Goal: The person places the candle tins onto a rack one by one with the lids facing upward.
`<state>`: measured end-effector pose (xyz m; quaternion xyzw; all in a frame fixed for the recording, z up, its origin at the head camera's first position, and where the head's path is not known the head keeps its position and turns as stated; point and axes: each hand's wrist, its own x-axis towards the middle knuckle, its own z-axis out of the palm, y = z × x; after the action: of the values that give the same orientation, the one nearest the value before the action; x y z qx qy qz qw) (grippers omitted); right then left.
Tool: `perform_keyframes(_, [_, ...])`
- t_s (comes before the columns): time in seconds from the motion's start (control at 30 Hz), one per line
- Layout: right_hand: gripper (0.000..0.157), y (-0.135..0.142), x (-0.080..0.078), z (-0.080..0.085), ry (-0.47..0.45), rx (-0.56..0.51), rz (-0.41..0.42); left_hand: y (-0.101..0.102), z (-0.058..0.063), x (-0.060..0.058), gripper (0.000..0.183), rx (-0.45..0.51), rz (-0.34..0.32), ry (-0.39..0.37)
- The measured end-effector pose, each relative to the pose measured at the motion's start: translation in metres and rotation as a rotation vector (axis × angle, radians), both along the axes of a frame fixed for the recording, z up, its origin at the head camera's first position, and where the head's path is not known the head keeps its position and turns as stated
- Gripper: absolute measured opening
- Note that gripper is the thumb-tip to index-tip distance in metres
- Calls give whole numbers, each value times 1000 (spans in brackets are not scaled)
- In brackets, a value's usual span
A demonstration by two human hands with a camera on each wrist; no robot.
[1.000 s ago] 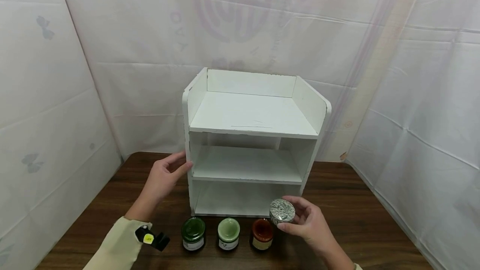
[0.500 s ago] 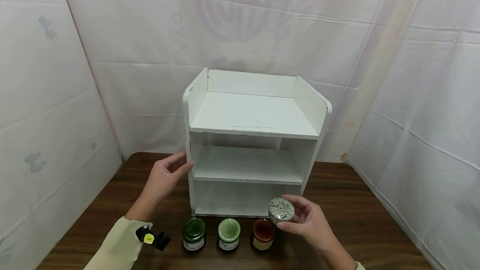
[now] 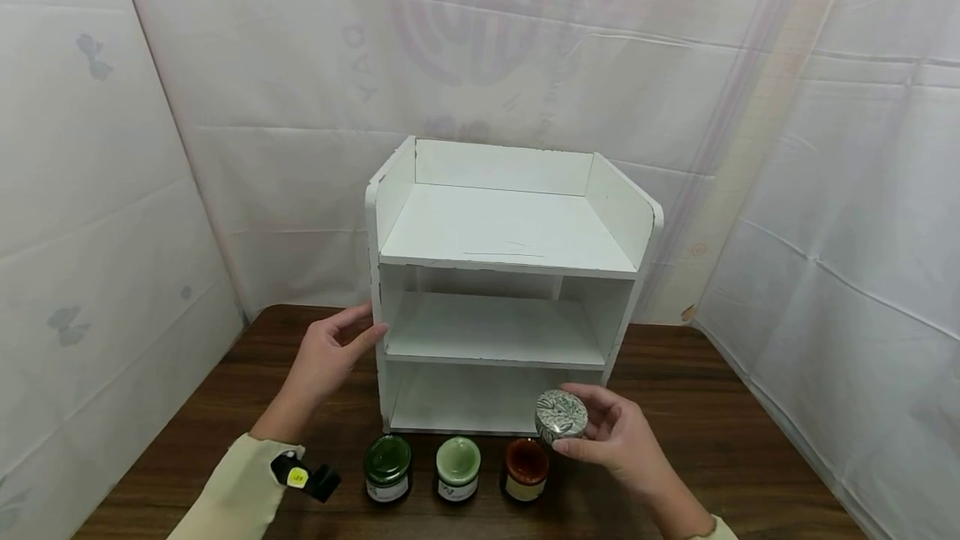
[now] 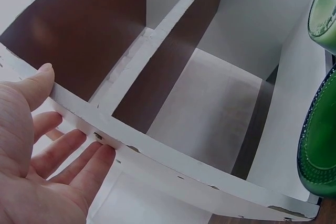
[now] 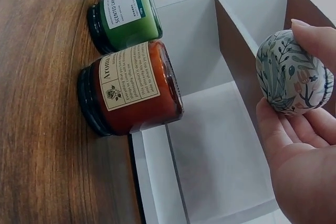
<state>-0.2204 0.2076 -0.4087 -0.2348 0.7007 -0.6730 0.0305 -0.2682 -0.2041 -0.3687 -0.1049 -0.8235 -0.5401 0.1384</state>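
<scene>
My right hand (image 3: 618,444) holds a small round tin (image 3: 561,416) with a leaf and flower pattern, thumb on one side and fingers on the other. The tin is raised in front of the lower right of a white shelf unit (image 3: 502,227), above and beside a red-brown jar candle (image 3: 527,461). At the unit's left side panel, my left hand (image 3: 330,352) grips the edge; its thumb lies at the front edge and its fingers against the outer face, as the left wrist view shows. A light green jar candle (image 3: 457,461) and a dark green jar candle (image 3: 387,461) complete the row.
The three jars stand on the dark wooden table (image 3: 697,407), close before the unit's bottom shelf (image 3: 465,398). Above it are a middle shelf (image 3: 495,327) and a walled top. White cloth (image 3: 285,107) hangs behind and at both sides.
My right hand has lifted the tin slightly, up and a little to the left. The left hand, the shelf unit and the jars have stayed put.
</scene>
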Motion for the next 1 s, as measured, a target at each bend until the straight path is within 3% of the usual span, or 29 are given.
perform_keyframes(0.6, [66,-1,-4,8,34,-24,50,-1,0,1,58,4,-5,-11])
perform_keyframes(1.0, [66,-6,-2,19,15,-16,39,-1,-1,0,57,-7,-2,2])
